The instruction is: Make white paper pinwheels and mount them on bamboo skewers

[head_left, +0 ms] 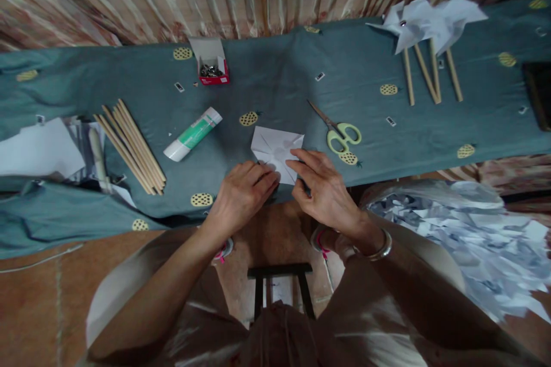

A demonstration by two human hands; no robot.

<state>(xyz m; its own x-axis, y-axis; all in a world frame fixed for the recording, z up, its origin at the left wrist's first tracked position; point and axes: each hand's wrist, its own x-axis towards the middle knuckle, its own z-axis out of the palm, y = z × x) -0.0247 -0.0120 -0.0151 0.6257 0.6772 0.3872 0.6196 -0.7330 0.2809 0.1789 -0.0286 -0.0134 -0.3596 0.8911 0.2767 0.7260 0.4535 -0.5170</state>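
A square of white paper (275, 143) lies at the table's front edge, with slits or creases running in from its corners and its right corner lifted a little. My left hand (245, 189) is closed, its fingers pressed together on the paper's lower left part, where the thumb is hidden. Over the right side rests my right hand (321, 186), fingertips touching the paper, with a gap between thumb and fingers. Scissors (338, 131) with light green handles lie just right of the paper. To its left is a white and green glue tube (193, 134).
Wooden sticks (131, 146) and stacked paper (43, 149) lie at the left. A red and white box (212, 63) of small metal pieces stands open behind. Paper pinwheels (426, 20) on sticks lie back right. Below right, a plastic bag (434, 192) holds paper scraps; a dark stool (279, 270) stands below.
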